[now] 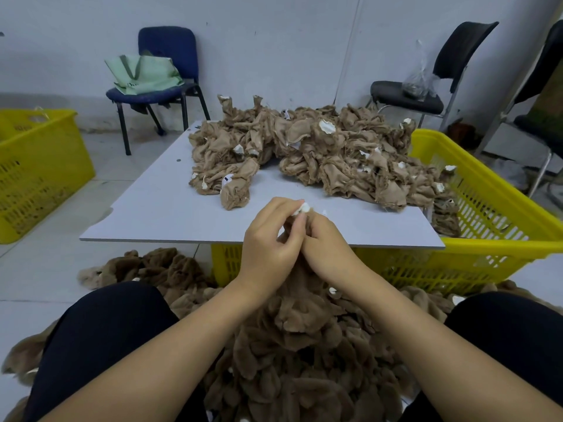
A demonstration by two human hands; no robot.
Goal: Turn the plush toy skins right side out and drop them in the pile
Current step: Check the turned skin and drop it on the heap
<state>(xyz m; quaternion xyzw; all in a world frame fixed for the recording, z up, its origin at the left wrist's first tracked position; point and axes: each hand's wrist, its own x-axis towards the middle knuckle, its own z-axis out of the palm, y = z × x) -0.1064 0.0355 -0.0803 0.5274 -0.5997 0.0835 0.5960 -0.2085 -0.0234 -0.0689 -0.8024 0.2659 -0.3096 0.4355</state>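
Brown skin (300, 236): pinched by both hands, left hand (269, 239) and right hand (327, 243), to work it right side out.
Pile (298, 345): furry finished skins, below for dropping.

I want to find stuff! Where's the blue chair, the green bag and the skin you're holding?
Blue chair (167, 44): head view, on its backrest.
Green bag (149, 76): head view, middle of its front.
Skin (303, 207): head view, white tip above the fingers.
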